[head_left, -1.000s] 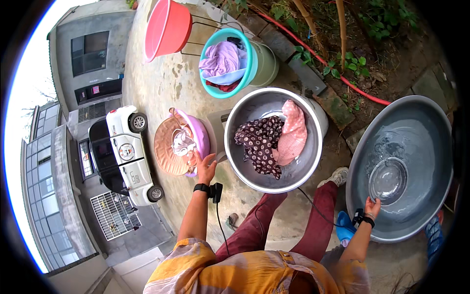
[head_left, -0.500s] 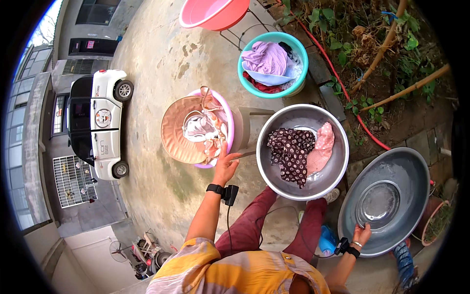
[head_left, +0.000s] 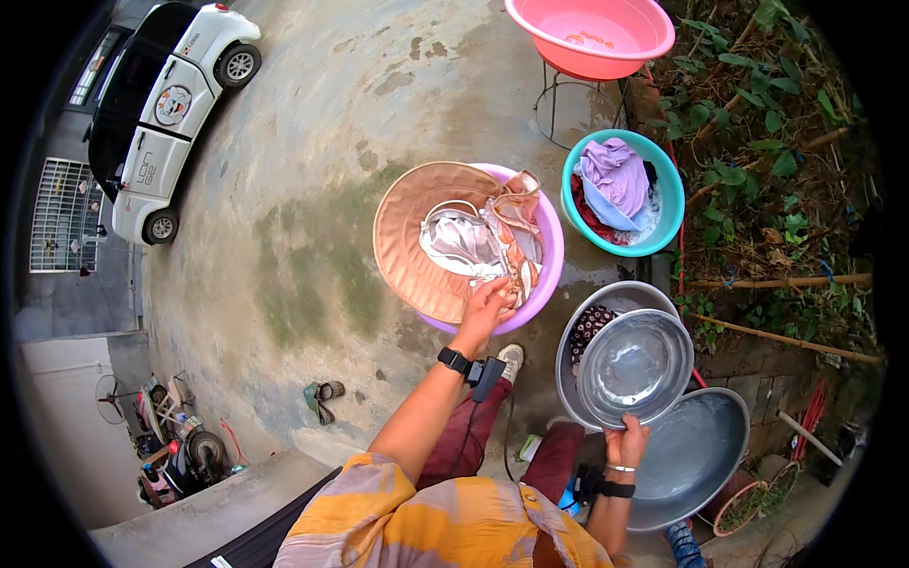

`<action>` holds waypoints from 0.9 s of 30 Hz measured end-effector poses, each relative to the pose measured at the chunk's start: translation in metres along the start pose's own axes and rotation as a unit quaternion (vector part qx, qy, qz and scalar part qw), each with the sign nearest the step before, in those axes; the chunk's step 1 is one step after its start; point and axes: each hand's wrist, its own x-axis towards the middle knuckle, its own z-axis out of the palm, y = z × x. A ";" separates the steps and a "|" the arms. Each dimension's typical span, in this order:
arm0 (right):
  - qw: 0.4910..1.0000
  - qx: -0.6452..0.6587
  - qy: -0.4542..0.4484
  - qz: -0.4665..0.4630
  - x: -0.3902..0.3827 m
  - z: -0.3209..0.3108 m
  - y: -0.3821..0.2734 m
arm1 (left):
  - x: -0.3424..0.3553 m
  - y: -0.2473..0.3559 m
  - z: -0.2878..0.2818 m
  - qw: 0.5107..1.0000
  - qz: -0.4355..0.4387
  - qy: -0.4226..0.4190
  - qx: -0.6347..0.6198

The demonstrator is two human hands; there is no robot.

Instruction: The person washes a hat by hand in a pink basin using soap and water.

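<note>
My left hand reaches over the near rim of a purple basin, its fingers curled against a patterned orange cloth beside a peach sun hat. The fingers hide whether it pinches the cloth or the hat. A whitish bundle lies inside the hat. My right hand grips the near rim of a small round metal basin, which is tilted above a larger steel basin. In that one, part of a dark dotted cloth shows; the small basin covers the rest.
A wide grey metal basin stands at the right. Farther off are a turquoise tub with lilac laundry and a pink basin on a wire stand. Sandals lie on the concrete; plants edge the right side.
My right hand has lifted the small metal basin from the wide grey one to over the steel basin. My left hand's fingers, apart before, are now curled at the cloth. The view has turned.
</note>
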 end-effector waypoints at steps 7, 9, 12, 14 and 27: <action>0.986 -0.121 -0.111 0.040 -0.003 0.173 0.088 | 0.038 0.023 -0.101 0.945 -0.102 -0.024 -0.310; 0.981 -0.156 -0.113 0.032 -0.009 0.213 0.105 | 0.043 0.026 -0.121 0.937 -0.114 -0.005 -0.329; 0.967 -0.228 -0.116 -0.013 -0.007 0.249 0.125 | 0.055 0.025 -0.148 0.922 -0.084 -0.054 -0.374; 0.961 -0.251 -0.110 -0.029 -0.004 0.269 0.133 | 0.051 0.039 -0.158 0.924 -0.116 -0.029 -0.364; 0.588 -0.545 -0.209 -0.561 -0.001 0.330 0.104 | 0.067 0.023 -0.130 0.951 -0.182 0.048 -0.245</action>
